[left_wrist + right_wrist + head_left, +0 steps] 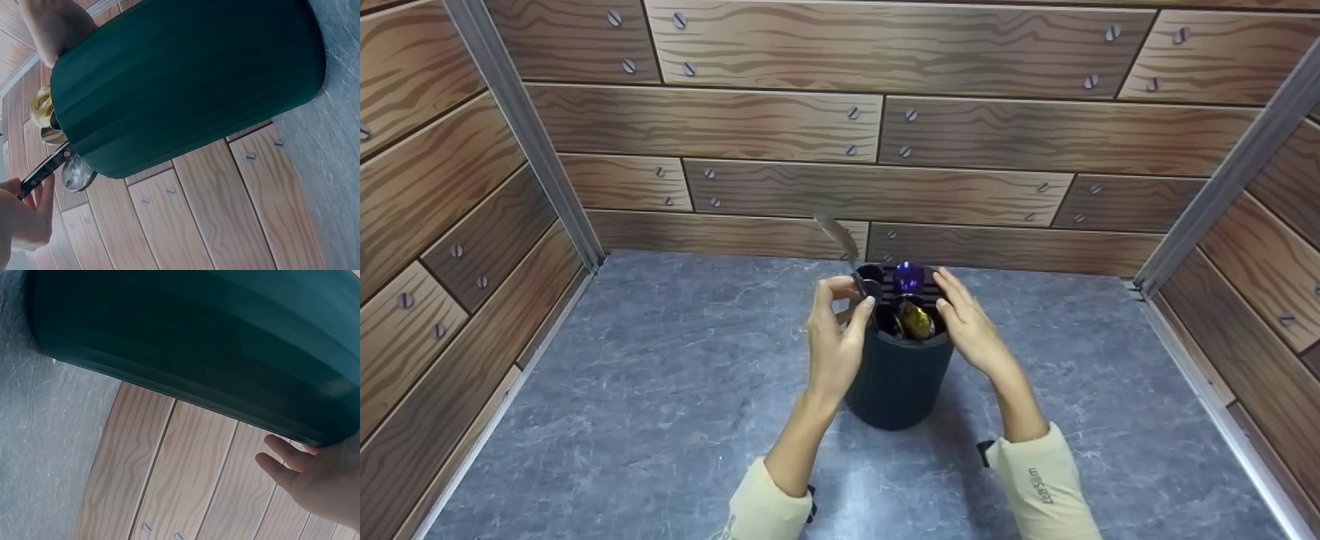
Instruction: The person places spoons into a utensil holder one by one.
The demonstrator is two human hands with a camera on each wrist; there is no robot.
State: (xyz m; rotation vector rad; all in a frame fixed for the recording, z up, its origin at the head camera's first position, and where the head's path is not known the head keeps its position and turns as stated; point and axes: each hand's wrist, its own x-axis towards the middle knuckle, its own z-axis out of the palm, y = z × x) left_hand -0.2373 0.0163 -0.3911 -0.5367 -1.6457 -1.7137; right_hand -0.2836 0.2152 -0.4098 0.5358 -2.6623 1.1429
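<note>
A dark green round utensil holder (896, 386) stands upright on the table. My left hand (836, 352) is at its left rim and pinches the black riveted handle (48, 170) of a knife between thumb and fingers. The knife's blade (838, 236) points up and to the left above the hand. My right hand (973, 330) rests along the right rim with its fingers extended. Out of the holder's top show a shiny purple-blue spoon head (909, 277) and a gold spoon head (916, 321). A silver spoon head (79, 172) shows beside the knife handle in the left wrist view.
The holder stands on a grey marbled tabletop (697, 390). Wood-patterned panels (780, 120) rise behind and on both sides, with metal strips (1207, 172) at the corners.
</note>
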